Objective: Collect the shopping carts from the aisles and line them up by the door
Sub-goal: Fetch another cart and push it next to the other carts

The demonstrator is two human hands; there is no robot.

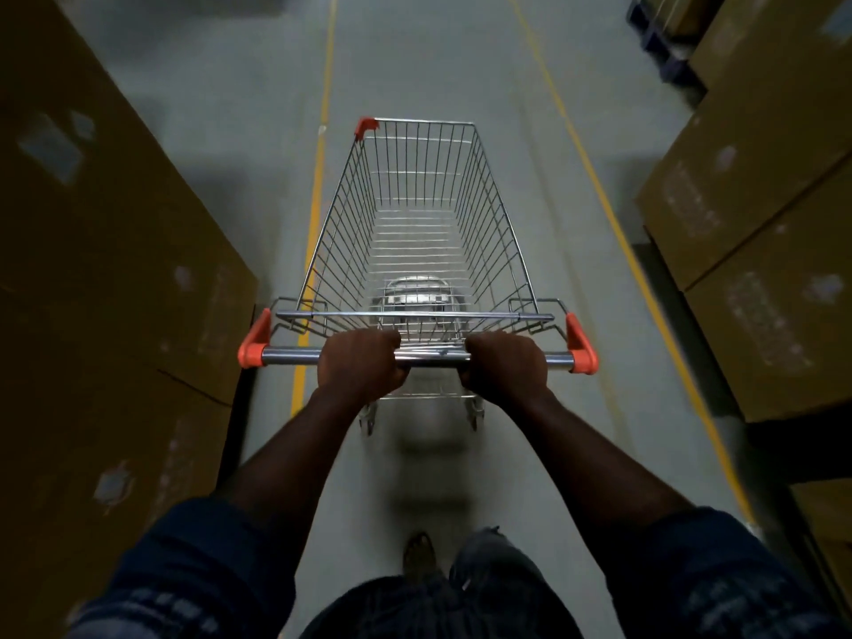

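Between two walls of stacked cardboard boxes, a person stands at the back of a wire shopping cart [417, 223] in a grey-floored warehouse aisle, seen from a head-worn camera looking down. Both hands are clenched around the cart's chrome handle bar [431, 358]: the left hand [359, 362] grips it left of centre, the right hand [506, 365] right of centre, with a short bare stretch of bar between them. Orange plastic caps [252, 343] close each end of the handle, and another orange corner guard [365, 126] sits at the basket's far left corner. The basket appears empty, its child seat flap folded at the near end. The cart points straight down the aisle, its left side over a yellow floor line [318, 177]; a second yellow line [594, 177] runs to its right. Brown boxes [115, 269] rise close on the left, and more boxes [760, 200] stand on the right. Dark blue sleeves [193, 569] are rolled above the forearms, and one shoe [419, 553] shows below the cart. The floor and boxes are motion-blurred
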